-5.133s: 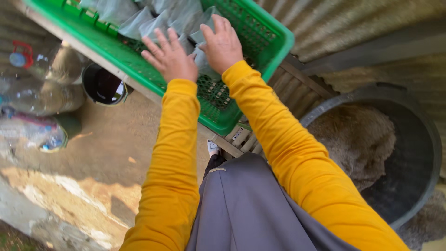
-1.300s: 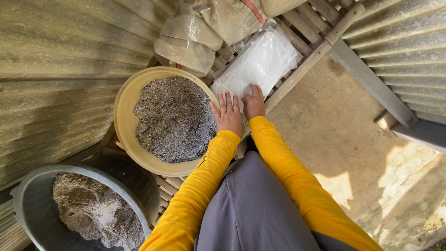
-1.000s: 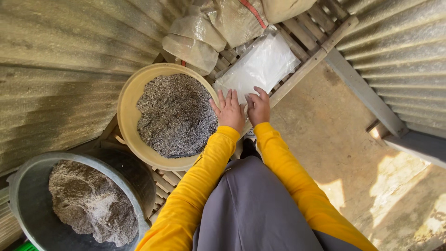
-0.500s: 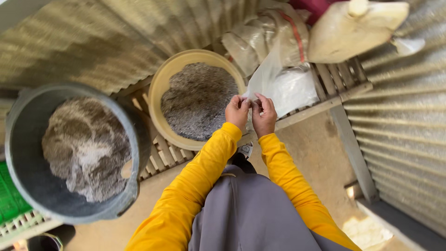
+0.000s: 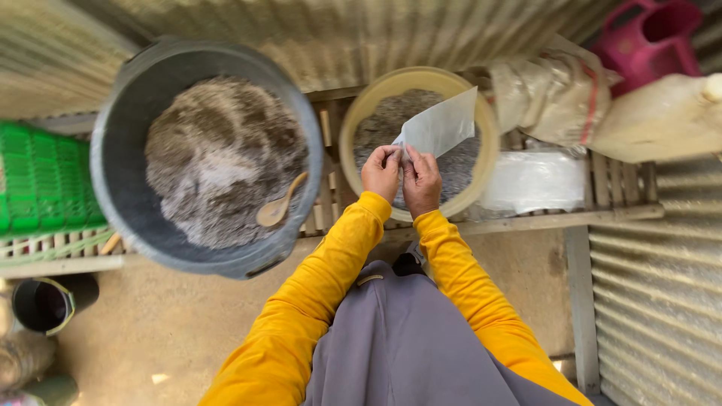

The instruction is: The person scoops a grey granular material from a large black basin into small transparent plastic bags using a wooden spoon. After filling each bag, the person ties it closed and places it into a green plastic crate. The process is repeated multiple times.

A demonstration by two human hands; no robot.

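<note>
My left hand (image 5: pixel 381 171) and my right hand (image 5: pixel 422 179) are side by side, both pinching the lower corner of a small clear plastic bag (image 5: pixel 442 125). The bag stands up flat and empty over a round yellow basin (image 5: pixel 361 119) filled with grey granular mix. Both sleeves are bright yellow. To the left sits a large dark grey tub (image 5: pixel 120 188) of the same greyish mix, with a wooden spoon (image 5: pixel 279 207) lying in it near its right rim.
The basins rest on a slatted wooden rack (image 5: pixel 556 219) against corrugated metal walls. A stack of clear bags (image 5: pixel 532 180) lies right of the yellow basin, with filled sacks (image 5: pixel 553 90), a pale jerrycan (image 5: pixel 662 120) and a pink watering can (image 5: pixel 650 30) behind. A green crate (image 5: pixel 41 184) sits left.
My hands lifted one clear bag off the flat stack and raised it over the yellow basin. The view swung right, so the grey tub now sits at the left.
</note>
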